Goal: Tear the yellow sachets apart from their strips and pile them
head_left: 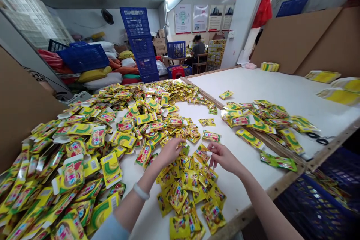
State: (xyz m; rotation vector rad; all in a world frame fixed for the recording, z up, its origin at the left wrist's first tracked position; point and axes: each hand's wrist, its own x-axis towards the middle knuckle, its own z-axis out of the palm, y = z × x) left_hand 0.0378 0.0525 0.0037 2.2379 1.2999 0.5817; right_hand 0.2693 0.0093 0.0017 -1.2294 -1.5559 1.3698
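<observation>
My left hand [171, 152] is over the upper end of a heap of small yellow sachets [191, 180], its fingers curled together. What lies under its fingertips is hidden. To its right, my right hand [223, 158] pinches the edge of a yellow sachet [201, 153]; a small white patch shows at its fingertips. The sachets are shiny, with colourful print. A flat yellow-and-green box [211, 136] lies just beyond my right hand. Left of my hands spreads a large pile of similar yellow-and-green boxes [123, 139], several with open white flaps.
More boxes lie across the wooden strip [264, 140] on the right, near black scissors [322, 141]. Blue crates [323, 202] stand below the table's right edge. Cardboard [25, 108] walls the left side. Farther back are stacked blue baskets [142, 41] and a seated person [198, 48].
</observation>
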